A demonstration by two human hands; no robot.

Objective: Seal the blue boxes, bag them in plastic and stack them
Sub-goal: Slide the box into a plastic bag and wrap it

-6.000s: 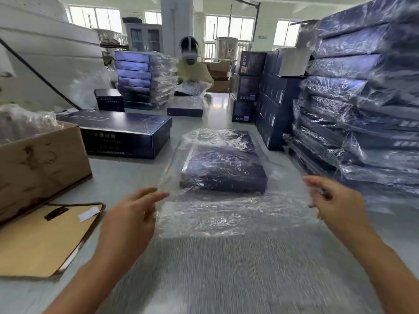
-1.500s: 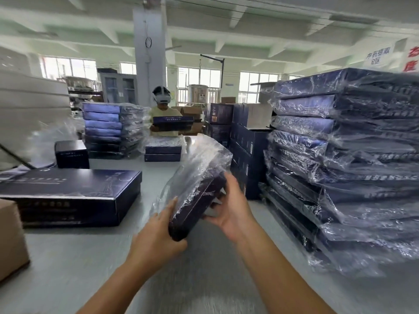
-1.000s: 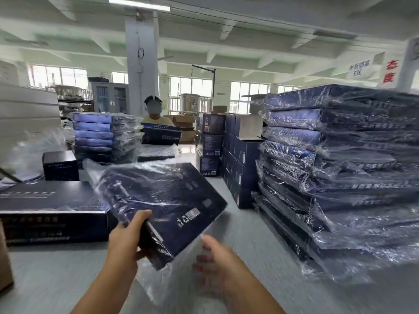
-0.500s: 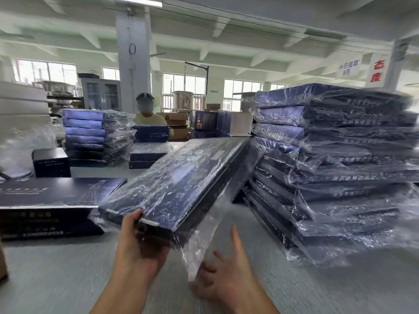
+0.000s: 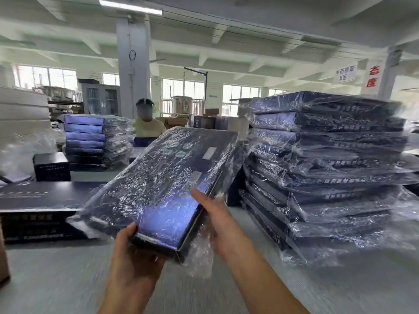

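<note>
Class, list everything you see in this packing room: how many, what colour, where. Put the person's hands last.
Bagged box: one, dark blue in clear plastic, held tilted at centre.
Right stack: one pile of bagged dark blue boxes, on the table at right.
Far stack: one pile of bagged blue boxes, back left.
Unbagged box: one, dark blue, flat on the table, left.
Small box: one, black, behind the unbagged box.
Table: one, grey, under it all.
Other person: one, yellow top, far end.
Left hand: one, grips the bagged box's near end.
Right hand: one, holds its right edge, thumb on top.
</note>
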